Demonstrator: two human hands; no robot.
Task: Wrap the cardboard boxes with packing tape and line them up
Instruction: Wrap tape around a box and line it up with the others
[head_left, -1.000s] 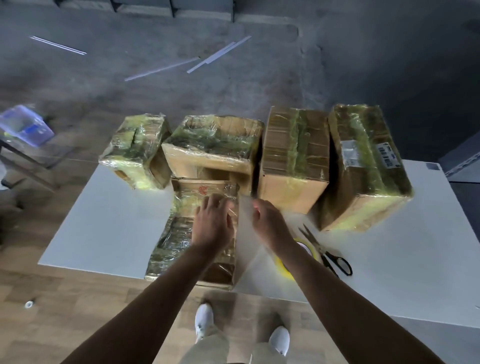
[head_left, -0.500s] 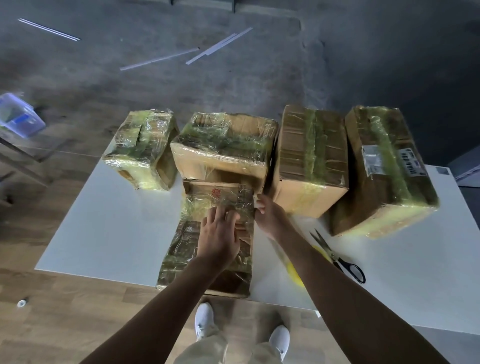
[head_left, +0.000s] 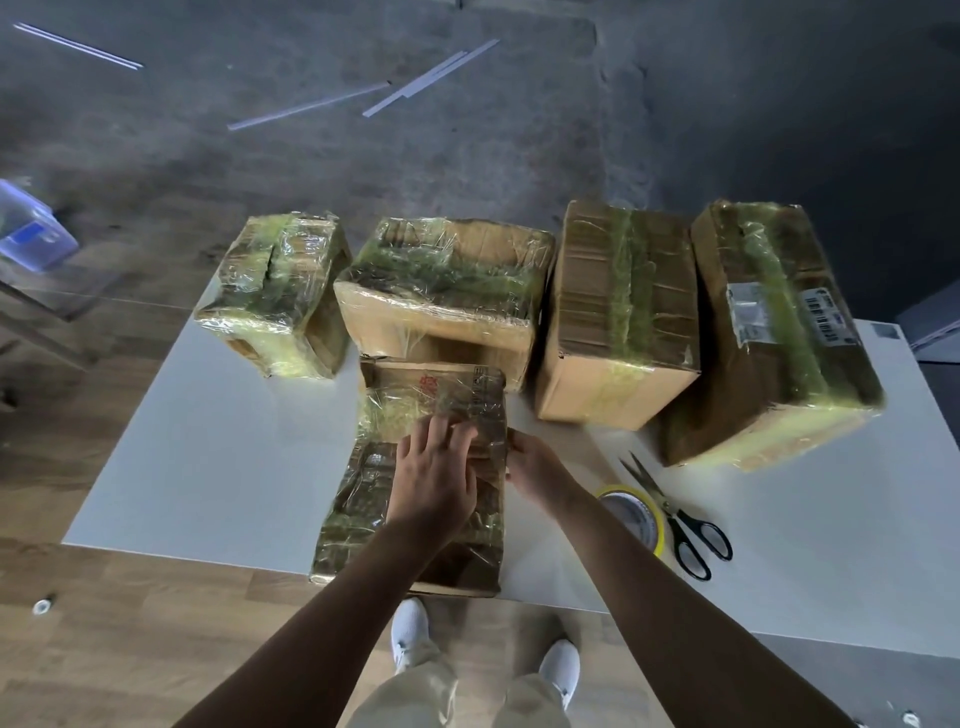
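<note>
While the left hand (head_left: 434, 483) lies flat, fingers spread, on top of the long brown cardboard box wrapped in glossy clear tape (head_left: 415, 478), the right hand (head_left: 535, 467) presses against that box's right edge with fingers curled; whether it pinches a tape end there I cannot tell. The step looks like smoothing the tape down, so the palm should sweep outward from the middle to chase wrinkles, with the right hand bracing the side so the box does not slide on the white tabletop (head_left: 218, 447). Beyond the fingertips, four taped cardboard boxes (head_left: 618, 312) stand in a row, the nearest touching or almost touching the box under the palm. Just right of the right forearm lie the yellow-rimmed roll of packing tape (head_left: 636, 517) and the black-handled scissors (head_left: 675, 514), within easy reach for another pass.
</note>
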